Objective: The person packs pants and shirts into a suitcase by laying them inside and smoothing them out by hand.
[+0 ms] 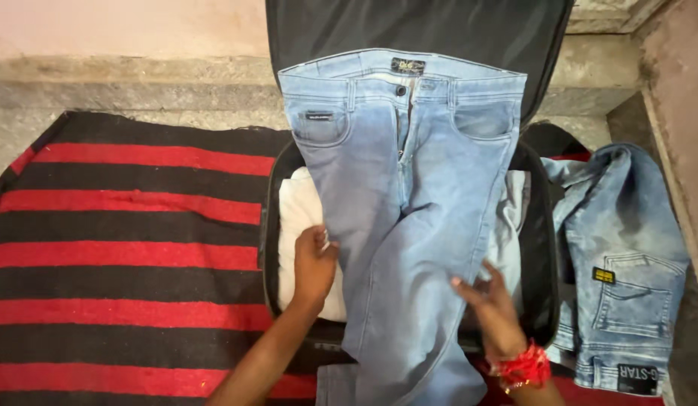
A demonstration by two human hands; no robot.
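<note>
Head view, looking down, described from near to far. Nearest the viewer, the legs of a pair of light blue jeans (409,225) hang over the near edge of an open black suitcase (543,256) and reach the bottom of the frame. The right hand (492,304), with red thread wound around its wrist, lies flat on the right leg of the jeans, its fingers spread and pressing the fabric down. The left hand (313,267) sits at the left edge of the jeans with its fingers curled and held together, touching both the denim and a folded white garment (300,218) that lies beneath the jeans in the suitcase; whether it pinches either fabric cannot be told. To the left of the suitcase, a red and black striped blanket (131,256) covers the floor. To the right, just beside the suitcase, a second pair of darker washed blue jeans (627,248) lies crumpled, back pocket upward. Farther off, the waistband of the light blue jeans rests against the raised black lid (326,30) of the suitcase, button fastened and fly partly open. Beyond stands a pale stone step (131,83).
</note>
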